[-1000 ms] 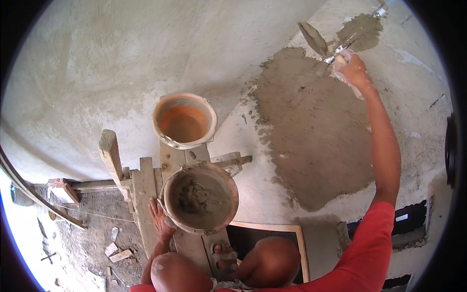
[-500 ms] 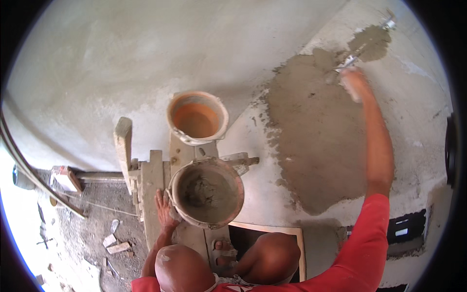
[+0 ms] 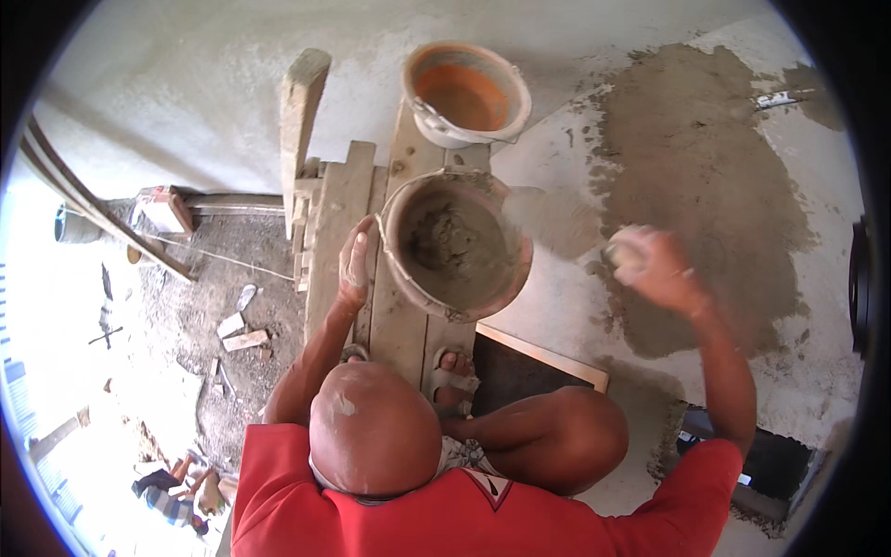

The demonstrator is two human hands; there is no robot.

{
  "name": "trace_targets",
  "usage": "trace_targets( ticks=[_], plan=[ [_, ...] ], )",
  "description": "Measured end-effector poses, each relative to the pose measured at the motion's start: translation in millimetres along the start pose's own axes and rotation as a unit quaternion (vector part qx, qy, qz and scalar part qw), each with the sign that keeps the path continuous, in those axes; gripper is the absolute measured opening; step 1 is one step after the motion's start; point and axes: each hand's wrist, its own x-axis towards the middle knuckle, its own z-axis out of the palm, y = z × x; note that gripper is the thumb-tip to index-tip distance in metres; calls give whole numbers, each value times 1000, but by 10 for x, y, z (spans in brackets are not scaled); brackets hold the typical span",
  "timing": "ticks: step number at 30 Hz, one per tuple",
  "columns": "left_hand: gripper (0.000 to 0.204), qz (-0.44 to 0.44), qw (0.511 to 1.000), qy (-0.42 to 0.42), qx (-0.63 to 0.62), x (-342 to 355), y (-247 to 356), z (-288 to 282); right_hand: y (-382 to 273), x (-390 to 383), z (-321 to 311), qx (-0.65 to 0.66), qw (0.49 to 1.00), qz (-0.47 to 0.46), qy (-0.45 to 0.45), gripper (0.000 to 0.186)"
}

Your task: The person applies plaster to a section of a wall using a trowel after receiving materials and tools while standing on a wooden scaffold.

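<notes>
My right hand (image 3: 650, 265) is closed round the handle of a trowel and blurred by motion. The trowel's smeared blade (image 3: 552, 223) reaches left toward the rim of a bucket (image 3: 397, 269) of wet grey mortar. That bucket stands on wooden planks (image 3: 399, 325) in front of me. My left hand (image 3: 354, 265) lies along the bucket's left side, its fingers stretched out. Beyond my right hand, a broad patch of wet mortar (image 3: 705, 186) covers part of the pale wall. A second bucket (image 3: 513, 79), orange inside, stands farther off on the planks.
An upright timber post (image 3: 302, 130) rises left of the planks. Below on the left, broken bricks (image 3: 244, 340) lie on rough ground, and another person (image 3: 181, 497) shows at the lower left. A wood-framed dark opening (image 3: 538, 371) is beside my foot. A metal strip (image 3: 775, 99) sits at the patch's far right.
My right hand has come back from the far wall with the trowel, toward the mortar bucket. My left hand has shifted from the plank to the bucket's side. The whole view has shifted.
</notes>
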Motion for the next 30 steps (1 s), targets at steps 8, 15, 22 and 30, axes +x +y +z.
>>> trace_targets(
  ticks=[8,15,22,30],
  plan=[
    [60,8,985,-85,-151,-80,680,466,-733,697,864,-175,984,-8,14,32],
    [64,-53,989,-82,-115,-107,650,501,-802,482,1002,-267,949,-167,-17,36],
    [66,34,996,-84,-23,-149,682,686,-314,793,890,-352,894,-178,213,33],
    [63,-13,995,-82,62,-204,839,700,-543,561,1146,-334,880,-309,138,31]
  ],
)
